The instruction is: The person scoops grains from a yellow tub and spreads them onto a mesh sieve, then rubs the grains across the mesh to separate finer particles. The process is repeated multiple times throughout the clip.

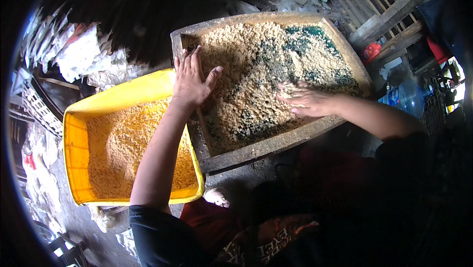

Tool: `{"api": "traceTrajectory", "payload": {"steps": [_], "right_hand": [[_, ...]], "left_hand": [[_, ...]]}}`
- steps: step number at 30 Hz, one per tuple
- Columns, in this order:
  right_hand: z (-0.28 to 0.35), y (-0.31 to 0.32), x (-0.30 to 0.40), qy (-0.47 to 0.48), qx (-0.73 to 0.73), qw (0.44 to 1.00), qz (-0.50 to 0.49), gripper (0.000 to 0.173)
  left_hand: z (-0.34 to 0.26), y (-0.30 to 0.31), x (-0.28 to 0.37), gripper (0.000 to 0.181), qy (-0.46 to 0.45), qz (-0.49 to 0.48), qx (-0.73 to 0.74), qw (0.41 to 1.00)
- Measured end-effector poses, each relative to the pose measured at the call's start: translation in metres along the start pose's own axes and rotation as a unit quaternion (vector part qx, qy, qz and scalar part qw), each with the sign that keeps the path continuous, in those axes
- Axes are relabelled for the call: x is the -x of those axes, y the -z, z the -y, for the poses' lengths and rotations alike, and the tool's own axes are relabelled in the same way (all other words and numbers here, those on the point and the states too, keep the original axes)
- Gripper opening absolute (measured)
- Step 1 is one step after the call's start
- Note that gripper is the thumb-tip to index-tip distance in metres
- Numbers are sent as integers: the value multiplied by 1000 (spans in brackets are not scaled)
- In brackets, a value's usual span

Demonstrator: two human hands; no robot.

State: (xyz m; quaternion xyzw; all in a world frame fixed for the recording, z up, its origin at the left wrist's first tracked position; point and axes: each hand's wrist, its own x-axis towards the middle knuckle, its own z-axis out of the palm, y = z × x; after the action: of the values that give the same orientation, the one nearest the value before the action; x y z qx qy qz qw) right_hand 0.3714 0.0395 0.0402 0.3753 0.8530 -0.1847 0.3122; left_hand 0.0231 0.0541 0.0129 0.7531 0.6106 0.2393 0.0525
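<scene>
A wooden-framed tray (251, 161) lies before me, its dark green mesh-like bottom partly covered by pale, crumbly granules (240, 93). Fingers spread, my left hand (193, 78) rests at the tray's left side with nothing held in it. My right hand (308, 100) lies flat among the granules in the right half, some of them over its fingertips; whether the palm holds any is hidden. Left of the tray stands a yellow plastic tub (75, 156), partly filled with similar, finer-looking material (129, 148), and my left forearm crosses over it.
Crumpled plastic sheets (77, 52) are heaped at the upper left, near a white plastic crate (40, 106). A large blue water bottle (406, 97) lies right of the tray, below a red container (370, 51). Slatted wooden structure (384, 15) stands at the upper right.
</scene>
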Motion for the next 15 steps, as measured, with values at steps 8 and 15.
{"api": "traceTrajectory", "payload": {"steps": [8, 15], "right_hand": [[-138, -27, -5, -280, -3, 922, -268, 75], [-174, 18, -83, -292, -70, 897, -325, 75]], "left_hand": [[-6, 13, -1, 80, 5, 20, 32, 999], [-13, 16, -6, 78, 14, 28, 50, 998]]}}
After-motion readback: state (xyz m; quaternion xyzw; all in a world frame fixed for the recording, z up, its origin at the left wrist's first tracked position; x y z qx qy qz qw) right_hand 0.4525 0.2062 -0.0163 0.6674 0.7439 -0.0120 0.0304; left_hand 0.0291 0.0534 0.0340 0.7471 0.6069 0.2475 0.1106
